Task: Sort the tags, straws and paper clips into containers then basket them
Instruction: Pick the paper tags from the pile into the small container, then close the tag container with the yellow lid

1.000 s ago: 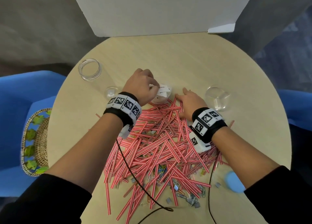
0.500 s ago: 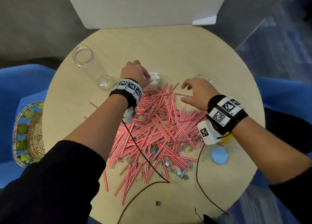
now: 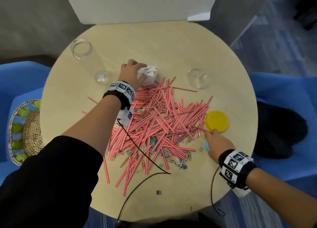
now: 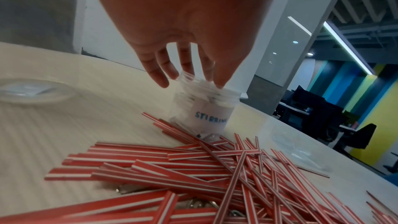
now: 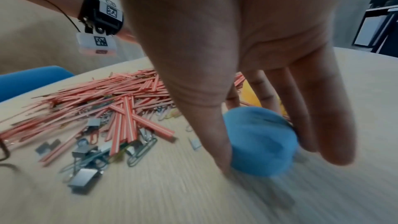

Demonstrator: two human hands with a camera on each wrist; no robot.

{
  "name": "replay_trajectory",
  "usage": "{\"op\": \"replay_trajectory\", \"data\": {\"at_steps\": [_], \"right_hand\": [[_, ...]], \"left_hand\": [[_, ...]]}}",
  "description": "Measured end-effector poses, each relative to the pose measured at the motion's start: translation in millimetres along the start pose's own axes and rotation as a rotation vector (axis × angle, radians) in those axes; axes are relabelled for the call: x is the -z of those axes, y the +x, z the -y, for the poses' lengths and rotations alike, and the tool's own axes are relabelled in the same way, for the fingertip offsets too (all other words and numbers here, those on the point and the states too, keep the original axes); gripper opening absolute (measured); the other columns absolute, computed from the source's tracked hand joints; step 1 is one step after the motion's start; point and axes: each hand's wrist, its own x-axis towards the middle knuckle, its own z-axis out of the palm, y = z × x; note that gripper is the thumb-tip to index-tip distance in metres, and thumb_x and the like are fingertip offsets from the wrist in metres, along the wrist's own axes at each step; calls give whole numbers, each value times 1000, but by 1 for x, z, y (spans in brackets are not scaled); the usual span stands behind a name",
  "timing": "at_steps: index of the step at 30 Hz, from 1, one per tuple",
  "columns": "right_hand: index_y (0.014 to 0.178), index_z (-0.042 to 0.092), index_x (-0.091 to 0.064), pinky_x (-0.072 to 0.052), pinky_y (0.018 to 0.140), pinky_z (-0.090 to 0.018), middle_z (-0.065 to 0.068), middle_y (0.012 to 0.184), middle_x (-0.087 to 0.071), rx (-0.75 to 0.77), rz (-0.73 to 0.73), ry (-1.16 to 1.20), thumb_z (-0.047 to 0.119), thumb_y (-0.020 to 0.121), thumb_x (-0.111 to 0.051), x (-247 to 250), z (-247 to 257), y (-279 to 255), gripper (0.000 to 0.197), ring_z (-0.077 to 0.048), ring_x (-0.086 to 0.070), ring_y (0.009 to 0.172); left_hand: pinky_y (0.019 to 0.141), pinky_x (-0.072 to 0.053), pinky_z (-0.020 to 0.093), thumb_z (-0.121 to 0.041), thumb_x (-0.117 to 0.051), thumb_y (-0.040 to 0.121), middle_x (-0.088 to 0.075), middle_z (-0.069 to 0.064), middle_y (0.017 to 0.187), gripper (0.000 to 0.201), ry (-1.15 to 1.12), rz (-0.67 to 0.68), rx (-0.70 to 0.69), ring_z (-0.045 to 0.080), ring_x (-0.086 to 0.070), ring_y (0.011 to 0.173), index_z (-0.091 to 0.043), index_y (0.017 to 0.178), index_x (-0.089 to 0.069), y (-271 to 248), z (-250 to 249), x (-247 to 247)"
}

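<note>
the left hand (image 3: 131, 74) reaches over the far edge of the straws (image 3: 159, 123), its fingers (image 4: 160, 74) hanging straight down and spread at the mouth of a small clear jar (image 4: 205, 108) stuffed with white tags (image 3: 147, 71); the fingertips touch or nearly touch the rim, and whether they grip it cannot be told. the jar stands upright on the round table (image 3: 171, 44), just past the straw pile, with a paper label lettered in blue. the right hand (image 3: 217, 143) is down at the near right of the table, thumb and fingers (image 5: 336, 125) curled around a blue lid (image 5: 261, 140), pinching it by its edges just at the tabletop. a yellow lid (image 3: 217, 122) lies flat just beyond that hand, touching the right edge of the straws. the red-and-white straws lie in one loose heap across the middle of the table, with coloured paper clips (image 3: 171, 159) and small grey binder clips (image 5: 84, 179) mixed into its near side. a tall empty jar (image 3: 82, 48) stands at the far left, a small clear cup (image 3: 102, 77) sits near the left wrist, and another clear jar (image 3: 197, 78) stands at the far right of the pile. a woven basket (image 3: 25, 131) rests on a blue chair (image 3: 20, 83) left of the table.
</note>
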Motion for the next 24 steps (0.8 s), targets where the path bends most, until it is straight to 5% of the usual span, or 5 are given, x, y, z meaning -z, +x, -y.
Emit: {"op": "replay_trajectory", "data": {"at_steps": [8, 11, 15, 19, 24], "right_hand": [[123, 24, -47, -51, 78, -34, -5, 124, -42, 14, -185, 65, 65, 76, -68, 30, -12, 23, 66, -24, -50, 108], [133, 25, -42, -52, 82, -38, -10, 133, -33, -122, -289, 101, 56, 76, -75, 48, -19, 41, 73, -31, -42, 117], [144, 27, -28, -52, 85, -43, -15, 132, -36, -217, -70, 293, 36, 76, -80, 53, -24, 58, 86, -39, -54, 110], [141, 28, -33, -51, 88, -42, -14, 130, -40, -197, -66, 255, 45, 71, -81, 95, -28, 65, 87, -39, -57, 109], [144, 30, -34, -47, 99, -43, -13, 135, -41, 176, -333, 422, 43, 66, -85, 186, 14, 81, 95, -38, -52, 117]], "left_hand": [[94, -41, 37, -29, -73, 81, -56, 5, 115, 48, -148, -76, 32, 28, -49, 107, -22, 126, -60, 1, 3, -3], [94, -46, 41, -31, -76, 78, -57, 3, 112, 52, -189, -87, 46, 27, -52, 104, -23, 126, -60, 2, 3, -3], [93, -48, 44, -32, -79, 74, -58, 1, 110, 57, -221, -97, 50, 25, -55, 100, -25, 127, -58, 3, 3, -2], [86, -51, 37, -31, -82, 72, -61, -6, 107, 57, -321, -140, 44, 17, -58, 96, -30, 124, -57, 3, 10, -4], [74, -54, 27, -21, -74, 82, -59, -2, 108, 38, -486, -242, 61, 13, -62, 87, -27, 117, -62, 1, 16, -4]]}}
